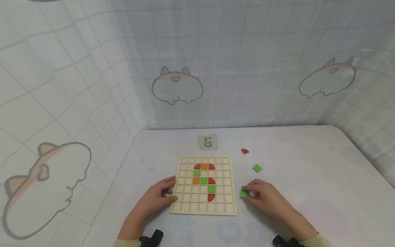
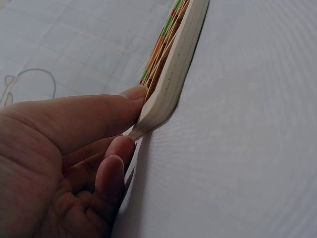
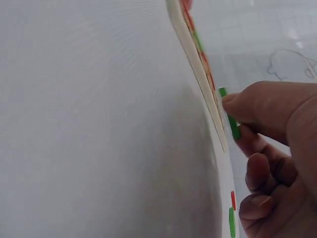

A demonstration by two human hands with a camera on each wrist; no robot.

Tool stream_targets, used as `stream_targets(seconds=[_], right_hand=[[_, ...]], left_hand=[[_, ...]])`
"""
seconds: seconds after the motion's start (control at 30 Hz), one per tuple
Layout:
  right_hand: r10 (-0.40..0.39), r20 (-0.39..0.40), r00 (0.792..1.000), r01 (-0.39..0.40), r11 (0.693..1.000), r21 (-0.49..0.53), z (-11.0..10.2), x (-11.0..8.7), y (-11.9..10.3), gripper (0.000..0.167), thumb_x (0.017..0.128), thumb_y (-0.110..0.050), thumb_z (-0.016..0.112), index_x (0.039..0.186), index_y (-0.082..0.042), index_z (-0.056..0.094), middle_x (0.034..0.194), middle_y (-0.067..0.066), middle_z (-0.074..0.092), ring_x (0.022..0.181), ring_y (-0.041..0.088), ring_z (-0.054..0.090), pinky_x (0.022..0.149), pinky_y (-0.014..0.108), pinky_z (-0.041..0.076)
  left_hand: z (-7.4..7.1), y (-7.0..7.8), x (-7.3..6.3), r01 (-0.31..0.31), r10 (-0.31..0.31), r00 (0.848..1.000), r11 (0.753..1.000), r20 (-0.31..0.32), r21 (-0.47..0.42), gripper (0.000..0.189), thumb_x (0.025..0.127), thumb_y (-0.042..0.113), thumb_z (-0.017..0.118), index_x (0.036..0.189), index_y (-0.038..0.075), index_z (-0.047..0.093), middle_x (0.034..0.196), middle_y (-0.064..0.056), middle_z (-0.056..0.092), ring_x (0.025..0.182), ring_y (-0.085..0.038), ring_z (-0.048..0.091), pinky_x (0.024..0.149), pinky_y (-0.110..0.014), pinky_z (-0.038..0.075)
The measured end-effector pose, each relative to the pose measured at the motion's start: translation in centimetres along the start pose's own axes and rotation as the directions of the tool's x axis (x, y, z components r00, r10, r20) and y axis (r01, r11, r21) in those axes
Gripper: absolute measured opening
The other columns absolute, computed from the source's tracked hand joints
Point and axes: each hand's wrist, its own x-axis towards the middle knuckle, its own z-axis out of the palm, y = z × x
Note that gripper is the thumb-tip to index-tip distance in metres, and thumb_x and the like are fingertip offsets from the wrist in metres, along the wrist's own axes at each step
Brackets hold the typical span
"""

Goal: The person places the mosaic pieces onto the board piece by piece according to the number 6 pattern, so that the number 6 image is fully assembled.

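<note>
A wooden grid board [image 1: 188,197] lies on the table with red, orange and green tiles set in some of its cells. My left hand [image 1: 156,196] holds the board's left edge; in the left wrist view the thumb [image 2: 99,115] lies on the rim and the other fingers are curled at its side. To the right of the board, my right hand [image 1: 266,197] pinches a green square tile [image 1: 243,193] between thumb and fingers. The right wrist view shows this green square tile [image 3: 231,119] edge-on, gripped near the board's edge [image 3: 203,84].
Beyond my right hand, another green square tile [image 1: 257,168] and a red quarter-round tile [image 1: 245,151] lie on the white tabletop [image 1: 296,151]. A small printed pattern card [image 1: 208,142] is behind the board. Patterned curtains [image 1: 240,68] stand at the back and both sides.
</note>
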Motion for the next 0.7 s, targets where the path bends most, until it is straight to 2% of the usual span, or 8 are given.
stream_targets(seconds=[0.13, 0.3, 0.7], right_hand=[[-0.017, 0.025, 1.000, 0.017, 1.000, -0.011, -0.1, 0.5, -0.7, 0.026, 0.081, -0.017, 0.081, 0.106, -0.021, 0.078, 0.098, -0.016, 0.061, 0.090, 0.005, 0.056, 0.078, 0.027, 0.050], [-0.067, 0.057, 0.996, 0.068, 0.998, -0.019, 0.0, 1.3, -1.6, 0.026, 0.081, -0.018, 0.081, 0.107, -0.019, 0.078, 0.096, -0.017, 0.060, 0.088, 0.004, 0.056, 0.075, 0.023, 0.051], [-0.170, 0.111, 0.979, 0.171, 0.985, 0.004, 0.6, 3.5, -4.4, 0.026, 0.085, -0.022, 0.078, 0.110, -0.018, 0.077, 0.099, -0.012, 0.061, 0.088, 0.009, 0.056, 0.075, 0.024, 0.050]], left_hand=[[0.1, 0.0, 0.0, -0.011, 0.011, 1.000, 1.000, 0.001, 0.002, 0.071, 0.077, 0.027, 0.086, 0.140, 0.013, 0.058, 0.138, 0.013, 0.052, 0.091, -0.010, 0.054, 0.072, -0.025, 0.045], [0.1, -0.1, 0.1, -0.017, 0.017, 1.000, 1.000, 0.005, -0.004, 0.070, 0.077, 0.027, 0.086, 0.140, 0.012, 0.058, 0.137, 0.013, 0.052, 0.090, -0.010, 0.053, 0.072, -0.026, 0.045], [0.0, -0.1, 0.0, -0.020, 0.020, 1.000, 1.000, -0.002, -0.008, 0.070, 0.078, 0.027, 0.086, 0.140, 0.012, 0.058, 0.139, 0.012, 0.052, 0.091, -0.010, 0.054, 0.074, -0.026, 0.045]])
